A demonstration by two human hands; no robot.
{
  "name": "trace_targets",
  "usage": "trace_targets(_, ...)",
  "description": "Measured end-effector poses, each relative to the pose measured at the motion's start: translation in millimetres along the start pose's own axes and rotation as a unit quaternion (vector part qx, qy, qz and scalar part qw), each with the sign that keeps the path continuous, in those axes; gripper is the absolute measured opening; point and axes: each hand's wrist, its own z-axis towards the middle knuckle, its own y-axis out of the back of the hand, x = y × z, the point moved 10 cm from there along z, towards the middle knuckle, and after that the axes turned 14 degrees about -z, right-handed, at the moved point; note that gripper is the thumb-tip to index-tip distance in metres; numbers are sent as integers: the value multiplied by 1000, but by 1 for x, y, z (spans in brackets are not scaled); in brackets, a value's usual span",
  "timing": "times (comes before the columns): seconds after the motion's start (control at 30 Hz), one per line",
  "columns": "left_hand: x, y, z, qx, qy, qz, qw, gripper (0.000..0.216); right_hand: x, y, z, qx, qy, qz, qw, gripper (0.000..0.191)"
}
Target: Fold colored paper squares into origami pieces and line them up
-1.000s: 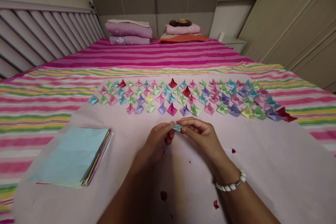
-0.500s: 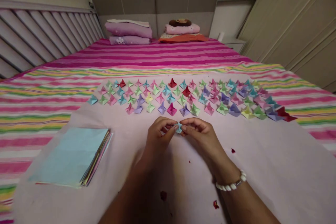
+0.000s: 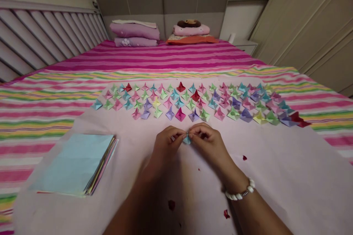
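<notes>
Between my fingertips is a small light-blue folded paper [image 3: 186, 139], partly hidden by the fingers. My left hand [image 3: 168, 141] pinches its left side with thumb and fingers. From the other side my right hand [image 3: 208, 140], with a white-beaded bracelet [image 3: 241, 193] on the wrist, pinches the right edge. Just beyond the hands stand rows of folded paper boats in many colours, among them a magenta paper boat [image 3: 180, 114] and a green paper boat [image 3: 204, 115].
A stack of square paper sheets [image 3: 79, 163], light blue on top, lies at the left on the pale board [image 3: 132, 205]. Red paper scraps [image 3: 171, 205] are scattered nearby. The board rests on a striped bedspread [image 3: 35, 117]. Folded bedding [image 3: 135, 33] is piled at the headboard.
The light-blue paper has tilted and dropped slightly, showing a different side. My fingertips have shifted along its upper edges, and my right forearm has moved slightly left.
</notes>
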Motion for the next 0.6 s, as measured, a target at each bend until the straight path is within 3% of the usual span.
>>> trace_targets(0.4, 21, 10, -3, -47, 118, 10, 992, 6, -20, -10, -2, 34, -64, -44, 996, 4)
trace_targets(0.6, 24, 11, -3, -54, 144, 38, 987, 4, -18, -10, -2, 37, -58, -47, 997, 10)
